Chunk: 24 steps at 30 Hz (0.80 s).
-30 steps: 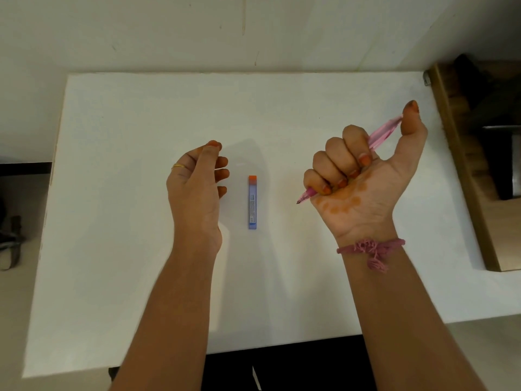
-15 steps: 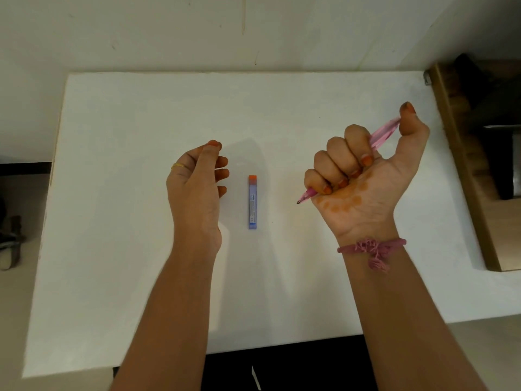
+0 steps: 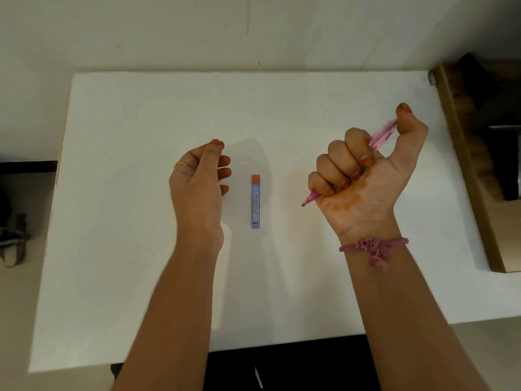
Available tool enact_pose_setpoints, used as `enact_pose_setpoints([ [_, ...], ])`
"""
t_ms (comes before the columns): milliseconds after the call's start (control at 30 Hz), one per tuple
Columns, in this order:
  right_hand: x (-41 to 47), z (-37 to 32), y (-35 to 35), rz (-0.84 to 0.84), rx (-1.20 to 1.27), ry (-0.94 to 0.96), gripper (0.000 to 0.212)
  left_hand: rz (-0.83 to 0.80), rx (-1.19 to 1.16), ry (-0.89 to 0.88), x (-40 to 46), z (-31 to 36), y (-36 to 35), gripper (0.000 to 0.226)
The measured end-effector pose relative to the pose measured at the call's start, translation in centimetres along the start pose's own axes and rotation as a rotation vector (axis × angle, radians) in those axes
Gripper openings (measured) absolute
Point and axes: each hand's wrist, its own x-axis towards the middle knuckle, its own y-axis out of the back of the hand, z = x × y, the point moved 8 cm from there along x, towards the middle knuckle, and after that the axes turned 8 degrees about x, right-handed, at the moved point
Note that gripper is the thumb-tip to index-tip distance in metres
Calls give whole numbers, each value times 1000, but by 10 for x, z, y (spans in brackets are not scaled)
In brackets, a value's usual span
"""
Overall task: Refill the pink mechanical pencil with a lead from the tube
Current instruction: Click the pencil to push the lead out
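while the right hand [image 3: 366, 176] fists around the pink mechanical pencil [image 3: 380, 134], thumb on its top end, the lead tube [image 3: 255, 201] lies flat on the white table [image 3: 141, 263] between both hands; the left hand [image 3: 197, 187] hovers loosely curled, seemingly empty

The table [image 3: 141, 249] stands against the wall [image 3: 169, 32]. The tube [image 3: 256, 201] lies flat on the table, near the middle, with its cap end toward the wall. The left hand [image 3: 198, 187] is just to the left of the tube and not touching it. The right hand [image 3: 363, 182] is to the right of the tube, farther off. The pencil [image 3: 380, 135] is in the right hand, with its tip pointing toward the tube. A shelf [image 3: 479, 165] stands at the table's right side.
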Motion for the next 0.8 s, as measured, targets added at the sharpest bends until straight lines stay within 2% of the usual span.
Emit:
enact_pose_setpoints([
  [300, -1, -2, 7, 97, -21, 28, 57, 1, 57, -33, -1, 3, -2, 10],
  [400, 0, 0, 12, 162, -34, 19, 60, 12, 147, -90, -2, 7, -1, 11],
  [500, 3, 4, 17, 244, -160, -24, 62, -2, 312, -171, -2, 10, -2, 12],
  [567, 5, 12, 22, 296, -240, -76, 53, -29, 426, -208, -2, 10, -5, 13],
  [700, 4, 21, 26, 342, -438, -128, 20, -94, 634, -275, -3, 7, -13, 23],
  [800, 6, 22, 27, 322, -674, -122, 13, -94, 750, -344, -5, 9, -17, 28],
])
